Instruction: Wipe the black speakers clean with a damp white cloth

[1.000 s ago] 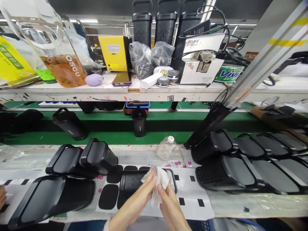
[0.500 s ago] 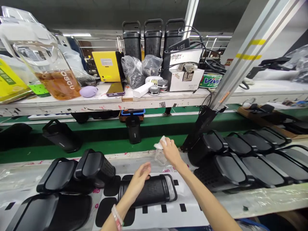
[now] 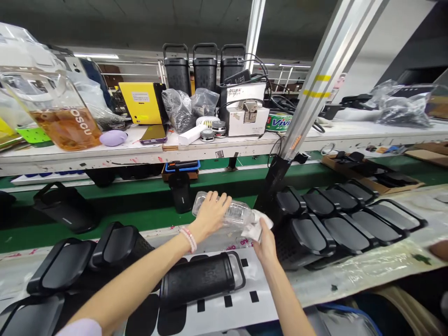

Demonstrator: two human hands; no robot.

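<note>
My left hand (image 3: 212, 212) is wrapped round a clear plastic bottle (image 3: 238, 211), tipped on its side above the bench with its neck to the right. In my right hand (image 3: 266, 240) is a crumpled white cloth or tissue (image 3: 257, 226), pressed against the bottle's neck end. The mouth of the bottle is hidden by it. Below my hands a black speaker-like unit with a handle (image 3: 198, 277) lies on its side on a white sheet (image 3: 241, 315) marked with black squares. Black rounded pads (image 3: 171, 319) lie beside it.
Similar black units stand at the left (image 3: 66, 263) and in rows at the right (image 3: 345, 233). A metal post (image 3: 297, 116) rises right of my hands. Above, a shelf (image 3: 140, 156) holds a jug (image 3: 66, 121) and a white box (image 3: 247, 114). A green conveyor (image 3: 140, 214) runs behind the bench.
My left hand has moved up from the black unit and taken hold of the bottle. The bottle is now raised and tipped sideways. My right hand, with the cloth, has shifted right and lower.
</note>
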